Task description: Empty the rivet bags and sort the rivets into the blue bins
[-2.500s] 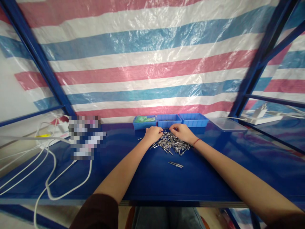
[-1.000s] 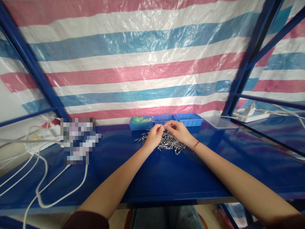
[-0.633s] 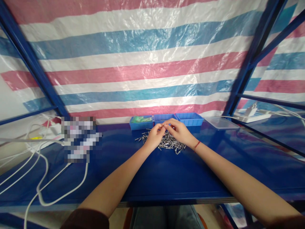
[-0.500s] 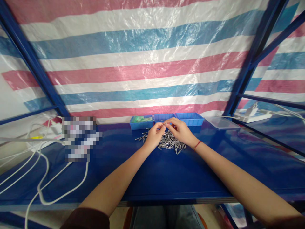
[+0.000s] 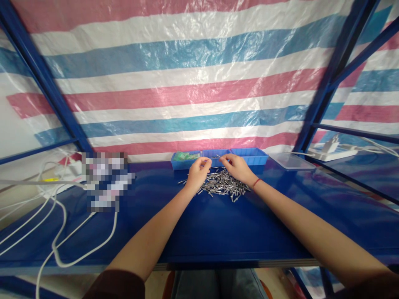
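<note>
A loose heap of small silver rivets (image 5: 222, 184) lies on the blue table, below and between my two hands. My left hand (image 5: 200, 169) hovers over the heap's left side, thumb and fingertips pinched together; whatever is between them is too small to make out. To its right, my right hand (image 5: 236, 167) pinches a thin silver rivet (image 5: 218, 156), its tip sticking out toward the left. A small gap separates the fingertips of both hands. Directly behind them stand the blue bins.
Three blue bins stand in a row: the left bin (image 5: 181, 165) contains green packets, and the right bin (image 5: 254, 156) is beside the middle one. A clear plastic lid (image 5: 291, 161) and a white power strip (image 5: 332, 153) lie rightward. White cables (image 5: 64, 218) cross the table's left side.
My hands were together at the fingertips and have moved apart, the left one leftward, the right one slightly rightward. A rivet now shows in my right fingers.
</note>
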A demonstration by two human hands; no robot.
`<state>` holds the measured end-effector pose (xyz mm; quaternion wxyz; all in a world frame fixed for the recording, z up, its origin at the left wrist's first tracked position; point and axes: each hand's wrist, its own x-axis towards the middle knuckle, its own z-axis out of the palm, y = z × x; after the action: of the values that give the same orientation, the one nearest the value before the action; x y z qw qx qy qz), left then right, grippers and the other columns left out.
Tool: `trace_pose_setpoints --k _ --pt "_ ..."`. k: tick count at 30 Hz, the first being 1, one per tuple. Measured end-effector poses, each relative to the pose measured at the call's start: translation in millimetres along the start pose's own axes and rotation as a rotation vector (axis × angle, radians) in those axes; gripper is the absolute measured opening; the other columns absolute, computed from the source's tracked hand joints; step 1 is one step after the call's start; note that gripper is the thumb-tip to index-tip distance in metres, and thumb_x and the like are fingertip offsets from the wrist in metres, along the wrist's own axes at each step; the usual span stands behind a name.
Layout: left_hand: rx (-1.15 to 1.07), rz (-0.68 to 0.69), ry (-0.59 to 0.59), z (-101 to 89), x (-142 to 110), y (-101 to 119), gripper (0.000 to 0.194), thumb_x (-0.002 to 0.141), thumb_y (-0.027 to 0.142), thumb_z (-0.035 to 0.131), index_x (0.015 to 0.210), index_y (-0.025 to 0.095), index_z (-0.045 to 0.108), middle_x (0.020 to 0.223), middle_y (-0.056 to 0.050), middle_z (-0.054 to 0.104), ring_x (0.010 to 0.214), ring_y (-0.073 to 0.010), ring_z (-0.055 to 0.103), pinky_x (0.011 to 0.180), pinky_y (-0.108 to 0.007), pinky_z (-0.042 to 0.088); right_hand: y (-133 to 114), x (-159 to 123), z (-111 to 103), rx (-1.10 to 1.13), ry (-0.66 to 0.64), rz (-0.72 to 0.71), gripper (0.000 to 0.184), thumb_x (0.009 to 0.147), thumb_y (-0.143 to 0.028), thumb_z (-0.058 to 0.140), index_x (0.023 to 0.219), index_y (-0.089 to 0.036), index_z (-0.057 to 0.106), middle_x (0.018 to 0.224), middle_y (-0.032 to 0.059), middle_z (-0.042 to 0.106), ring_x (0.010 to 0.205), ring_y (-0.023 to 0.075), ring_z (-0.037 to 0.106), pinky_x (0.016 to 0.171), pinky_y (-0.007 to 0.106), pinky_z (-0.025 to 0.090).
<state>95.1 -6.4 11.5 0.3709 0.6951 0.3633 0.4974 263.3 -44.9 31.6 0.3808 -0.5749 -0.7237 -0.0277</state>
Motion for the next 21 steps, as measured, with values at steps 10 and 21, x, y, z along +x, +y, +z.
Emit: trace_pose_setpoints --k 10,21 --pt "0.629 0.206 -0.283 -49.0 13.7 -9.5 0.019 0.082 0.022 0.05 0.084 0.018 0.069 0.083 -0.003 0.07 0.071 -0.0145 0.062 0.071 -0.024 0.046 23.8 59.9 8.9 -0.223 0.019 0.22 0.031 0.09 -0.025 0.042 0.073 -0.013 0.065 0.079 0.0174 0.07 0.077 0.0246 0.064 0.067 0.03 0.04" --pt "0.853 0.277 -0.513 -44.2 8.7 -20.8 0.023 0.077 0.019 0.054 0.09 0.022 0.073 0.09 -0.003 0.069 0.087 -0.0178 0.063 0.083 -0.026 0.047 -1.6 -1.4 36.3 -0.122 -0.381 -0.283 0.026 0.083 -0.013 0.047 0.09 -0.017 0.071 0.094 0.0072 0.071 0.089 0.0184 0.063 0.082 0.028 0.044"
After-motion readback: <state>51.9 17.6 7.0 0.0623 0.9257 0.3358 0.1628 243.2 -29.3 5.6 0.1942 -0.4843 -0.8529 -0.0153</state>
